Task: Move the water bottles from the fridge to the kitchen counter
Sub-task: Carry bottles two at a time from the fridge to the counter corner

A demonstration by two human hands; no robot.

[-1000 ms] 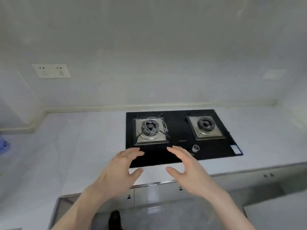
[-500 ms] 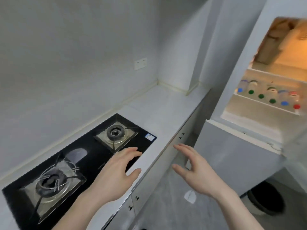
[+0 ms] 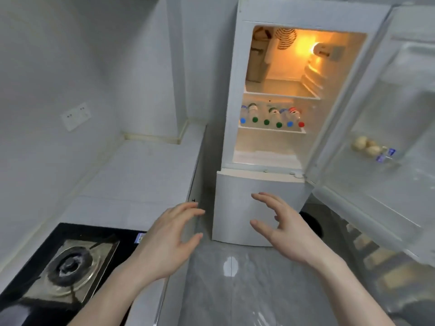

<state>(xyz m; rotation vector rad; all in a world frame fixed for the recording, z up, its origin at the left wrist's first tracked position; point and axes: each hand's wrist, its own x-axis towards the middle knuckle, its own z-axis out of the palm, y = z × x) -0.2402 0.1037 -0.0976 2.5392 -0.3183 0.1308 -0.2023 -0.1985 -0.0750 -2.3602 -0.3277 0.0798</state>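
A white fridge (image 3: 256,203) stands ahead with its upper door swung open to the right and its light on. Several clear water bottles (image 3: 273,116) lie on the middle shelf, caps facing me in blue, green and red. The pale kitchen counter (image 3: 141,175) runs along the left wall up to the fridge. My left hand (image 3: 169,241) hovers over the counter's front edge, fingers spread and empty. My right hand (image 3: 284,229) hovers in front of the fridge's lower door, fingers relaxed and empty. Both hands are well short of the bottles.
A black gas hob (image 3: 63,264) sits in the counter at the lower left. The open fridge door (image 3: 376,142) fills the right side, with pale round items (image 3: 364,147) on its shelf. A dark bin (image 3: 313,224) stands on the grey floor behind my right hand.
My view has swung right from the hob to the open fridge, which now stands straight ahead. Both hands stay raised, open and empty.
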